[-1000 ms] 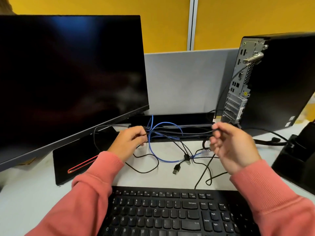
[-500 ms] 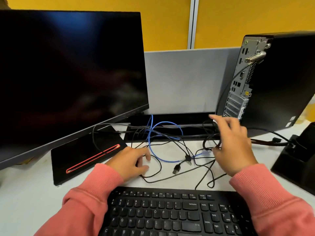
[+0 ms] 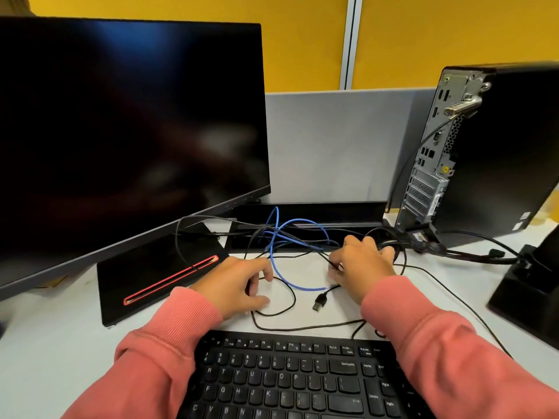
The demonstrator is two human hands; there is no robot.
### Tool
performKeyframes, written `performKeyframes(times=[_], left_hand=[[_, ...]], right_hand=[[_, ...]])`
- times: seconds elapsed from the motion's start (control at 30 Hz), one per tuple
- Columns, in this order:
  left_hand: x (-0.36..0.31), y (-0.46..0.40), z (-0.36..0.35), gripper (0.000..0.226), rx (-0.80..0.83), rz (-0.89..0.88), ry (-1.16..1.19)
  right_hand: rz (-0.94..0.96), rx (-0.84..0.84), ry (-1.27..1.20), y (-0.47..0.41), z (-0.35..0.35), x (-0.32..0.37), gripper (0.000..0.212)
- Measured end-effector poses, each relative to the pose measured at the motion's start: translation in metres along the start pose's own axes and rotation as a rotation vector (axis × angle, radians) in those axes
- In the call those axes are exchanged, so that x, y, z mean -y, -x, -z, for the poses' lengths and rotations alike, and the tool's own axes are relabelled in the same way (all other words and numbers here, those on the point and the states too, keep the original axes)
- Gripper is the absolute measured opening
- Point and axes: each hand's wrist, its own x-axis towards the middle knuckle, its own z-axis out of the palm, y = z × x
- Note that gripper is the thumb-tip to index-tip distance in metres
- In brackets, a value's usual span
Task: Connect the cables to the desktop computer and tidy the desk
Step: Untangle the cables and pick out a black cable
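My left hand (image 3: 239,285) rests loose on the bench (image 3: 45,352) by a black cable (image 3: 281,309), no grip. My right hand (image 3: 360,267) has its grip on the black cables (image 3: 393,246), right of the blue cable (image 3: 281,276).

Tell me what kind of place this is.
Most likely an office cubicle workstation: a grey desk divider below yellow partition panels, a monitor, a keyboard and a desktop computer on a white desk.
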Motion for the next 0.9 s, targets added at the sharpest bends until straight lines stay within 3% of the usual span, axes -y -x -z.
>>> performKeyframes(times=[0.1, 0.3, 0.37, 0.5, 0.63, 0.73, 0.8, 0.9], left_hand=[[0.004, -0.001, 0.0, 0.029, -0.01, -0.002, -0.028], [0.008, -0.002, -0.001, 0.028, -0.036, 0.004, -0.124], [0.005, -0.003, -0.002, 0.032, -0.077, -0.016, -0.199], [-0.02, -0.008, -0.005, 0.035, -0.19, -0.075, -0.253], [-0.056, -0.02, -0.015, 0.034, -0.187, -0.186, -0.279], [-0.074, -0.024, -0.023, 0.042, -0.147, -0.196, -0.076], [-0.078, -0.025, -0.025, 0.048, -0.166, -0.169, 0.138], [-0.079, -0.024, -0.021, 0.044, -0.19, -0.115, 0.469]], right_hand=[[-0.048, -0.084, -0.443, -0.003, 0.009, -0.013, 0.024], [0.062, -0.208, -1.245, 0.01, 0.102, -0.019, 0.035], [0.126, -0.24, -1.401, 0.017, 0.13, -0.016, 0.033], [0.238, -0.169, -1.352, 0.013, 0.144, -0.003, 0.032], [0.289, -0.006, -0.906, 0.001, 0.116, 0.009, 0.026], [0.269, 0.072, -0.604, -0.002, 0.088, 0.004, 0.02], [0.288, 0.139, -0.53, 0.0, 0.075, -0.005, 0.018], [0.151, 0.077, -0.8, 0.007, 0.066, -0.026, 0.023]])
